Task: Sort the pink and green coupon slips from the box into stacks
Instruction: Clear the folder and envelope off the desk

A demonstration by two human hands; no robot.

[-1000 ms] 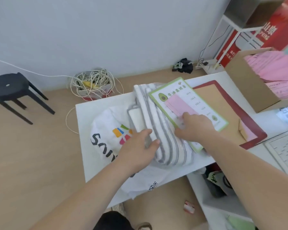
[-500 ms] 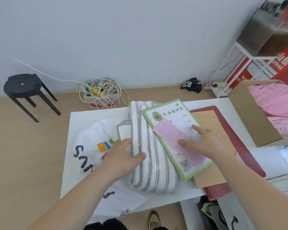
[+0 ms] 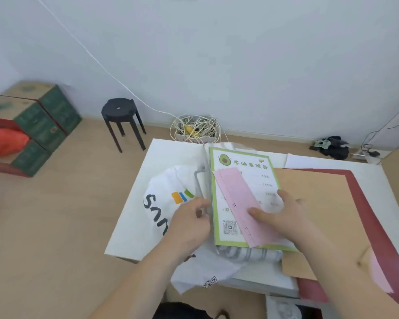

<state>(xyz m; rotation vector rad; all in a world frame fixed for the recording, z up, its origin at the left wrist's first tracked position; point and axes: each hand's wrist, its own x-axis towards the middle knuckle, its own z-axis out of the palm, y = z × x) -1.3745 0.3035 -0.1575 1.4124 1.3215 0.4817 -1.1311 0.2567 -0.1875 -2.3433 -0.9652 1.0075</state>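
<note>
Plainly, the thin stack of pink paper coupon slips [image 3: 237, 203] lies on a green-bordered avocado-print flyer [image 3: 244, 164]. Its long axis slants from far left towards the near edge of the desk and the right. The right hand [image 3: 283, 217] is the nearer one: its thumb presses flat on the slips' near half, with the fingers spread loosely on the flyer beyond. The left hand [image 3: 189, 226] sits just beside the flyer's left edge, fingers curled; whether they grip anything I cannot tell. Beneath the flyer lies a folded grey-and-white striped towel [image 3: 249, 254], midway along the white desk [image 3: 166, 157]. Probably the right hand squares the slips along that slant.
</note>
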